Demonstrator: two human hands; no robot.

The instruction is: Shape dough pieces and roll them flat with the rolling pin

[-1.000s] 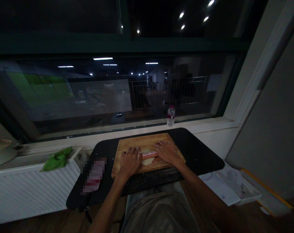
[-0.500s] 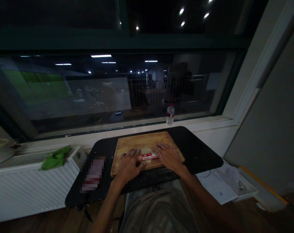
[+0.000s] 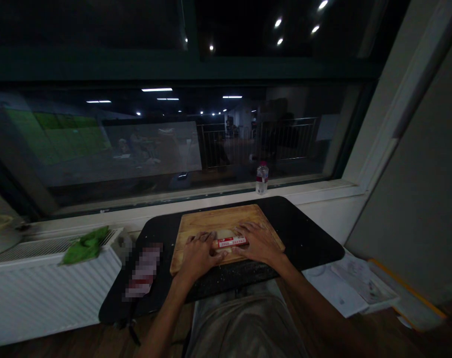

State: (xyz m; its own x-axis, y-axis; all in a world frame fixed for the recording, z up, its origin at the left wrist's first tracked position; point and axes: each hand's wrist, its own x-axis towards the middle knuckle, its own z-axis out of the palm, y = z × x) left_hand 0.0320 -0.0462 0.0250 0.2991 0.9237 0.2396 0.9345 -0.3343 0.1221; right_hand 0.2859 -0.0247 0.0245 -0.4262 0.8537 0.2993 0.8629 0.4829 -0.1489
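Observation:
A rolling pin [image 3: 231, 241] with a red and white printed label lies across a pale, flat piece of dough [image 3: 225, 233] on a wooden board [image 3: 196, 220]. My left hand [image 3: 200, 251] holds the pin's left end, its fingers over the far side and its thumb on the near side. Over the right end rests my right hand [image 3: 258, 242], the thumb pointing inward below the label. Both ends of the pin are hidden under the hands, and part of the dough is covered too. Pale powder marks the fingers.
The board lies on a black table [image 3: 304, 233] with white specks. A pixelated packet [image 3: 144, 271] is at the left. Beyond, a bottle [image 3: 262, 179] stands on the sill. A green cloth [image 3: 86, 246] hangs on the radiator [image 3: 50, 293]; papers [image 3: 338, 288] lie low right.
The rolling pin has turned, so its label shows differently, and it has shifted slightly. My right thumb now shows on the near side. The view has tilted up a little.

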